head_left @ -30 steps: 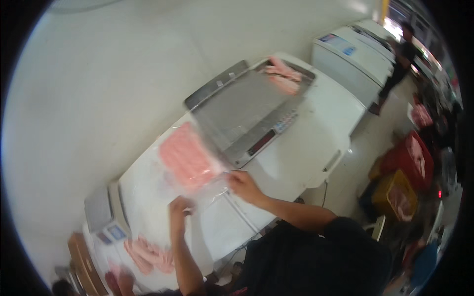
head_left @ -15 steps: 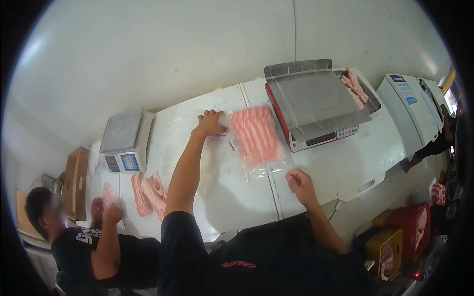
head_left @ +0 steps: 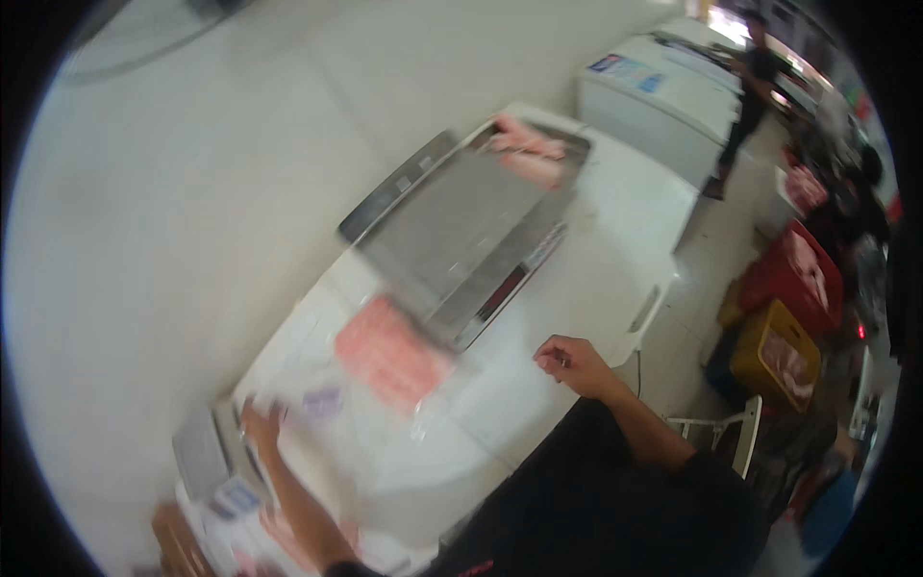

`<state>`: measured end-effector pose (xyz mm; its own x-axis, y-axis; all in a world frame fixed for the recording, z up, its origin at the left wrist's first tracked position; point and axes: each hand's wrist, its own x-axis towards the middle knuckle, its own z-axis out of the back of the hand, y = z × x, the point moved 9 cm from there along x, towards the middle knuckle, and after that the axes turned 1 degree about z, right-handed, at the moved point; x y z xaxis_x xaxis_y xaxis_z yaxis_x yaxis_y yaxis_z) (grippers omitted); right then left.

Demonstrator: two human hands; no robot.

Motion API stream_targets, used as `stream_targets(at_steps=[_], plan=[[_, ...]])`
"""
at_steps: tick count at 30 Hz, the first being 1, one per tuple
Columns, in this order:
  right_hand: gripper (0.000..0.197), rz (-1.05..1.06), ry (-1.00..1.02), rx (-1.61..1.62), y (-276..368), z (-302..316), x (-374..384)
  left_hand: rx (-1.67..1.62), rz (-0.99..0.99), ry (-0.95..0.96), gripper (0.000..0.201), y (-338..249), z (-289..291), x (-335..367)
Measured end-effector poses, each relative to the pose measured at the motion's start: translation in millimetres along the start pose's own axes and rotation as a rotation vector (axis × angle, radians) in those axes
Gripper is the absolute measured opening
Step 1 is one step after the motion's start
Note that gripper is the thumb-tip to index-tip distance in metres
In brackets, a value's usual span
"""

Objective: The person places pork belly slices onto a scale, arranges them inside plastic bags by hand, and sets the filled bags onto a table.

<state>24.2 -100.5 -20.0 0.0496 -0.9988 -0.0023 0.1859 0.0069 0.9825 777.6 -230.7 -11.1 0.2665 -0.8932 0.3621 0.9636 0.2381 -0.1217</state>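
My left hand (head_left: 261, 423) is blurred, fingers apart, at the table's edge next to the small scale (head_left: 202, 457); nothing shows in it. A purple-printed piece of clear plastic (head_left: 323, 402) lies to its right. Beyond that rests a flat pack of sliced pork belly (head_left: 392, 354) in clear plastic, beside the large scale with a grey metal tray (head_left: 452, 226). My right hand (head_left: 572, 367) hovers over the near side of the white table (head_left: 606, 260), fingers curled in; whatever they may hold is hidden.
Loose meat strips (head_left: 527, 149) lie at the tray's far end. More meat (head_left: 288, 534) is by my left forearm. A white chest freezer (head_left: 654, 106), a red crate (head_left: 798, 274), a yellow crate (head_left: 777, 356) and a folding chair (head_left: 745, 438) stand to the right. Another person (head_left: 755, 87) stands beyond.
My view has swung to the right, blurring the picture. My left hand has left the plastic beside the meat pack and moved left to the small scale. My right hand stays curled.
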Motion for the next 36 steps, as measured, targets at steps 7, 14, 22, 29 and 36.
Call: stream_targets(at_steps=[7,14,22,29,36], plan=[[0.013,0.257,-0.551,-0.298,67,214,107,-0.059,0.109,-0.189,0.077,-117,97,-68],[0.066,0.238,-0.245,-0.841,-18,262,370,-0.209,0.121,-0.306,0.062,-306,89,-201],[0.088,-0.138,0.209,-0.888,-31,179,460,0.095,0.615,-0.288,0.057,-400,56,-372],[0.071,0.29,0.044,-0.509,76,198,445,-0.006,0.609,-0.416,0.053,-425,68,-355],[0.059,0.379,0.406,0.174,172,112,425,-0.043,0.654,-0.361,0.055,-425,61,-348]])
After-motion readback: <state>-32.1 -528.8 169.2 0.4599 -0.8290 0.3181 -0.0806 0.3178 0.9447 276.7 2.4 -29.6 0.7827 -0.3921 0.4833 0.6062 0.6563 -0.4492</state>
